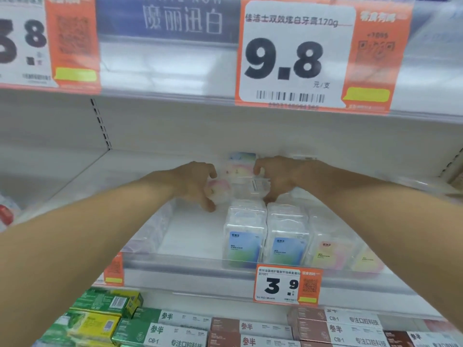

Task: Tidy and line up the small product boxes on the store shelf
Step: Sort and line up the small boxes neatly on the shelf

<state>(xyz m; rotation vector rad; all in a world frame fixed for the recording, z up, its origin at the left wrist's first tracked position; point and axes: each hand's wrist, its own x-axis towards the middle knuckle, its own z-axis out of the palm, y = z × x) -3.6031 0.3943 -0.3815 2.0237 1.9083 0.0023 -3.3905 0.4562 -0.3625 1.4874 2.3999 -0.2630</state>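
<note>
Small clear plastic product boxes stand on the white middle shelf (190, 229). Two with blue-green labels (244, 244) (288, 246) line the front, and pink-yellow ones (328, 251) sit to their right. Farther back, my left hand (198, 182) curls its fingers round a clear box with a pink label (218, 190). My right hand (275, 176) grips a clear box with a barcode sticker (253, 187), lying on its side between both hands. More boxes (241, 164) stand behind, partly hidden by my hands.
A clear rail (190, 265) runs along the shelf's front with a 3.9 price tag (285, 285). The shelf above carries a large 9.8 tag (295, 56). Below lie green (100, 314) and brown toothpaste cartons (250, 329). A bare patch of shelf lies left of the front boxes.
</note>
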